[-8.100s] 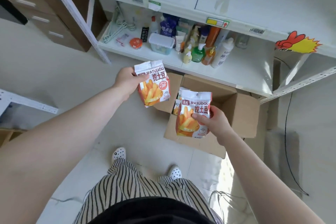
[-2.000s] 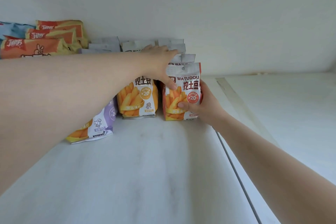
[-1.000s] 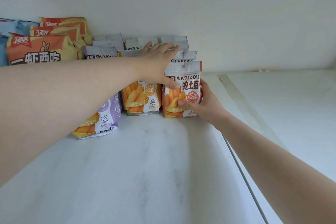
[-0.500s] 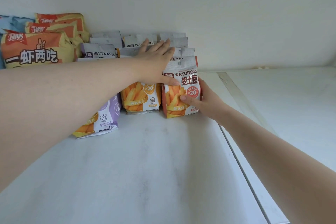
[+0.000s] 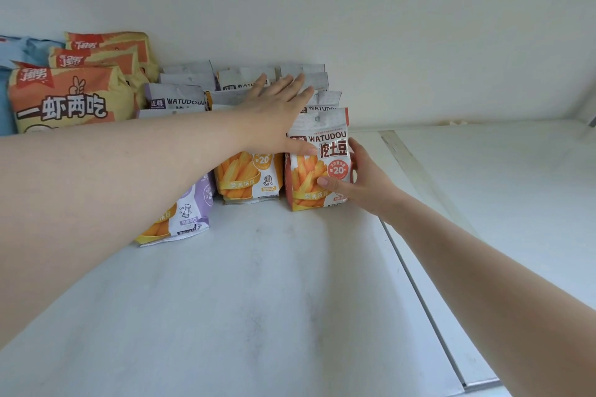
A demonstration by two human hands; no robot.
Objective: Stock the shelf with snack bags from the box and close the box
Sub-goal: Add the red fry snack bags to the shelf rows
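Observation:
A red-edged WATUDOU snack bag stands upright at the front of the right row on the white shelf. My right hand grips its right side, thumb across the front. My left hand lies flat with straight fingers over the tops of the bags behind, thumb touching the red bag's upper front. A yellow WATUDOU bag stands just left of it, and a purple one leans forward further left. The box is out of view.
Large orange shrimp-snack bags and a blue bag stand at the far left. Several grey-topped WATUDOU bags fill the rows behind. A seam divides the shelf boards on the right. The white wall closes the back.
Since 8 seconds ago both bags went from the box to the shelf. Over the last second my left fingers straightened and spread flatter over the bag tops; my right hand keeps its grip.

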